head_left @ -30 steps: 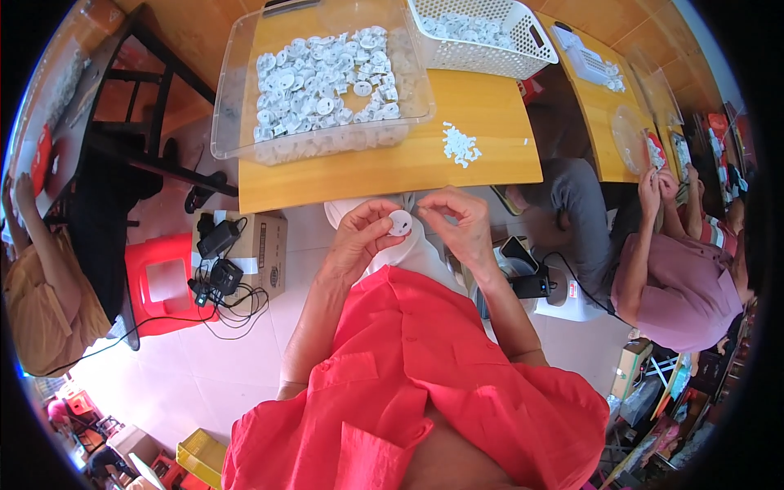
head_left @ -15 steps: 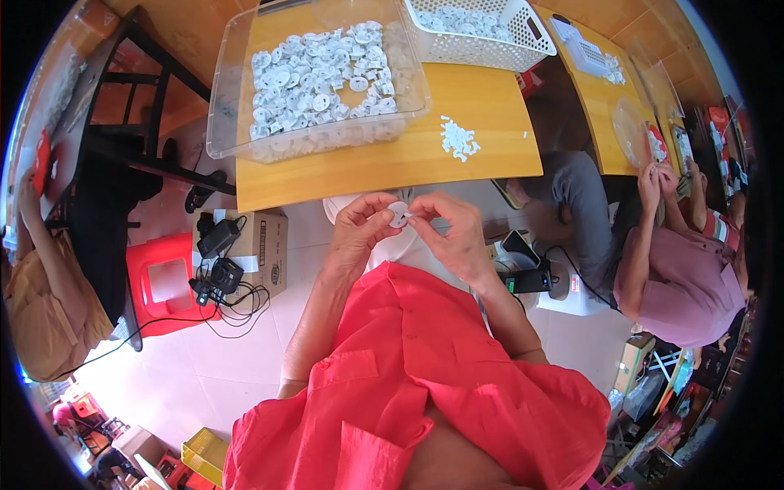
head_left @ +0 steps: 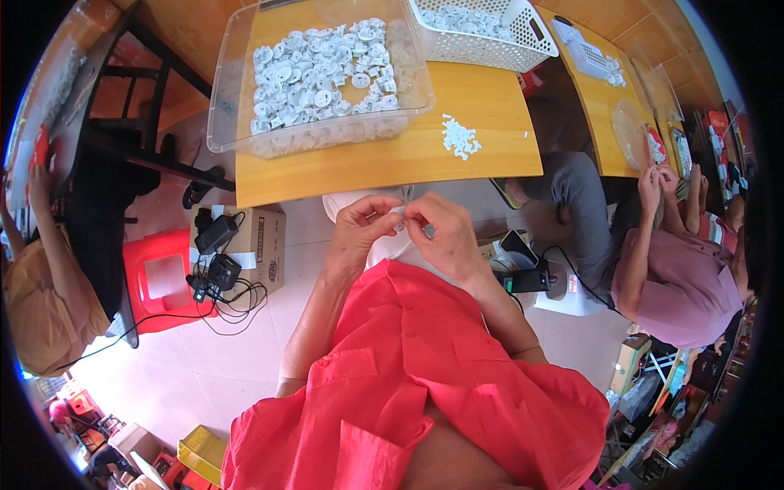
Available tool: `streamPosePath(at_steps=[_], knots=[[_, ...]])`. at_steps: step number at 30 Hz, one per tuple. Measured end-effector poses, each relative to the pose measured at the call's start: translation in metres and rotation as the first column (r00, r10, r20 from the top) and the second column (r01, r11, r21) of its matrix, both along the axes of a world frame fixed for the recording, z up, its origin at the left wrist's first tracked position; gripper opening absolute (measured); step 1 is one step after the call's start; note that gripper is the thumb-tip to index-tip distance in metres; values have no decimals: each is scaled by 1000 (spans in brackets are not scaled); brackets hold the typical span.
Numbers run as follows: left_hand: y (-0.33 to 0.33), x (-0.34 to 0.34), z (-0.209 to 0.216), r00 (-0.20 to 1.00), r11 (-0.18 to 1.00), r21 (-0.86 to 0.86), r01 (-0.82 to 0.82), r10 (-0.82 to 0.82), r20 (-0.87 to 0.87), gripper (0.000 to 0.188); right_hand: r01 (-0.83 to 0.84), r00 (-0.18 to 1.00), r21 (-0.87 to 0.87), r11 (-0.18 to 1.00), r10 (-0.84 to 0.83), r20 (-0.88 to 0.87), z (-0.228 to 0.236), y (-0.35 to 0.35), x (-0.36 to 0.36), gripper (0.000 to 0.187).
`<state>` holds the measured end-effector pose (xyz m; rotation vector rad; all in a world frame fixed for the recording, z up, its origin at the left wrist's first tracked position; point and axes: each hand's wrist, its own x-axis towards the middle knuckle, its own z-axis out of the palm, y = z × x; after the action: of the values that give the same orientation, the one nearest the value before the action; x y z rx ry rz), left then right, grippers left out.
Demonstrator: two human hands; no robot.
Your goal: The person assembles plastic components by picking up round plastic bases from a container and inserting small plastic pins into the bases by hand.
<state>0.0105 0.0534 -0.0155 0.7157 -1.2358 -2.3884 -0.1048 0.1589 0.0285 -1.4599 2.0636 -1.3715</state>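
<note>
In front of the table edge, my left hand (head_left: 365, 231) pinches a small white round plastic part (head_left: 398, 214) between thumb and fingers. My right hand (head_left: 447, 234) is closed against the part's right side, thumb and forefinger together. Whatever its fingertips grip is hidden behind them. Only a little of the round part shows between the two hands. Beyond them, on the yellow table (head_left: 327, 180), stands a large clear plastic bin (head_left: 211, 122) with many similar white parts. A loose pile of tiny white plastic pieces (head_left: 461, 137) lies to the bin's right.
A white perforated basket (head_left: 490, 52) of white parts stands at the far right of the table. Below left are a red stool (head_left: 159, 314) and a cardboard box (head_left: 268, 245) with black adapters and cables (head_left: 224, 273). Other people sit left and right.
My right fingers have closed in over the round part, which showed its flat face before and is now mostly covered. The table things have not moved.
</note>
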Motion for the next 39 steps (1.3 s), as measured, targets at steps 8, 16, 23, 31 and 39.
streamPosePath(at_steps=[8,16,23,31,39], knots=[[1,2,0,999,999,0,47,-47,-14,21,-42,985,61,997,32,167,11,3,1,8],[5,1,0,993,994,-38,105,-103,58,21,-42,990,192,981,14,142,12,10,-5,11],[6,0,-4,991,993,-15,117,-115,73,22,-41,963,87,995,16,268,-1,9,-3,8],[4,1,-2,995,993,73,95,-97,14,26,-8,896,105,994,-40,443,0,8,-6,9],[-6,6,3,989,951,278,137,-115,-94,24,34,969,-7,999,-31,246,0,8,-7,6]])
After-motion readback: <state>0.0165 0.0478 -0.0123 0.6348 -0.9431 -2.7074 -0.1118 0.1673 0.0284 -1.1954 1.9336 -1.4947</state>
